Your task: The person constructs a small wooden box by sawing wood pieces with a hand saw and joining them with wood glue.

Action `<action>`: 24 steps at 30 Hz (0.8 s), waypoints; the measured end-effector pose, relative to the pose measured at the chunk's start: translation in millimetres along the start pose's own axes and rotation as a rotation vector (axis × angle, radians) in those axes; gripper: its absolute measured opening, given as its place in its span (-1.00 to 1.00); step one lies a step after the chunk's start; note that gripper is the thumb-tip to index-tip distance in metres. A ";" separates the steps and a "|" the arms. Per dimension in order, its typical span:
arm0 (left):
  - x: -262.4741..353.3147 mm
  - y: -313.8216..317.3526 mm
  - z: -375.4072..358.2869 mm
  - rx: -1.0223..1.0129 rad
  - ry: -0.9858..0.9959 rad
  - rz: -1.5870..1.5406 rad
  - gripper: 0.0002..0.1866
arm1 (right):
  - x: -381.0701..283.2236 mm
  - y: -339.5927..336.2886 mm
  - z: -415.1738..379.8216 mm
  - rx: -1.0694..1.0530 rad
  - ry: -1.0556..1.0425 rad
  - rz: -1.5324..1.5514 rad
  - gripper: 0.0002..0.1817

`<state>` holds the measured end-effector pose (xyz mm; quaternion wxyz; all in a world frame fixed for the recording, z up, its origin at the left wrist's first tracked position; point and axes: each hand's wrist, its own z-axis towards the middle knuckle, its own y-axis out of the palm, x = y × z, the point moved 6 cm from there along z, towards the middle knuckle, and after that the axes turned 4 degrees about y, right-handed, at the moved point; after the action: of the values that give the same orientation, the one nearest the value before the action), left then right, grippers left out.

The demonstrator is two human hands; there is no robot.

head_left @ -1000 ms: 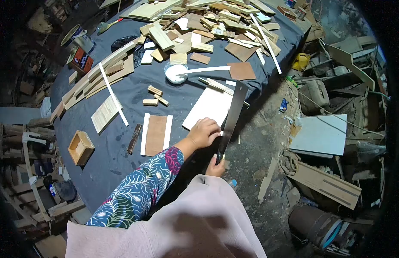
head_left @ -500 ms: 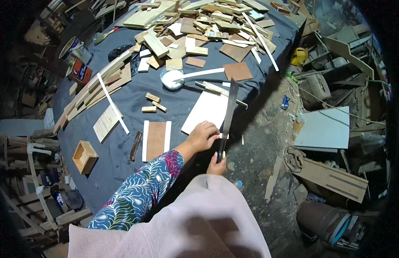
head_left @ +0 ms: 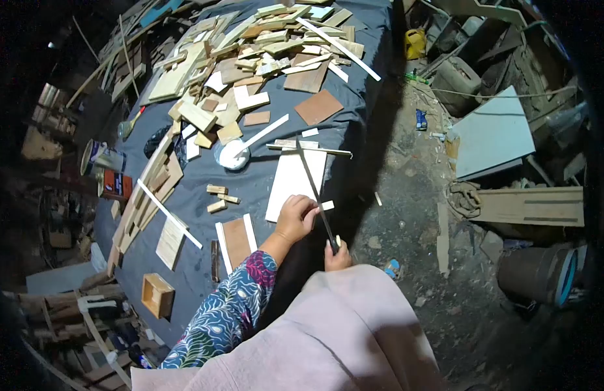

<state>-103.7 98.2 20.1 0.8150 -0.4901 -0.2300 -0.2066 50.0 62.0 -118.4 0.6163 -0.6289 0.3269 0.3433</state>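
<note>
Left fingers [head_left: 306,203] grip a strip [head_left: 327,206], right fingers [head_left: 342,253] a saw [head_left: 310,171]; the bowl [head_left: 233,166] holds paste [head_left: 228,152] (plus stick [head_left: 268,131]).

Pale pink cloth [head_left: 282,345] overlies a blue leaf-patterned sleeve [head_left: 217,320].

And the saw's [head_left: 314,186] grip, mostly buried in the right hand [head_left: 338,259], that forearm hidden behind pink cloth [head_left: 354,313]!

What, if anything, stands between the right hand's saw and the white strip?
Nothing visible: the right hand holds the saw, whose blade meets the white strip in this view, close beside the left hand; actual contact is unclear.
</note>
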 end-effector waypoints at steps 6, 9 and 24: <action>-6.2 9.2 -6.3 -0.029 0.004 0.004 -0.87 | -24.3 2.1 25.6 -0.046 -0.101 -0.034 -0.66; -4.3 7.9 -2.3 -0.063 0.016 0.017 -0.85 | -25.3 -2.3 18.9 -0.004 -0.105 -0.001 -0.65; -4.5 11.8 -5.5 -0.056 -0.009 0.018 -0.86 | -25.3 5.2 28.3 -0.081 -0.066 0.020 -0.61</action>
<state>-99.8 98.9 6.9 0.8016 -0.5157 -0.2236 -0.2036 30.9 89.9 -100.3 0.5971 -0.6384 0.2985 0.3832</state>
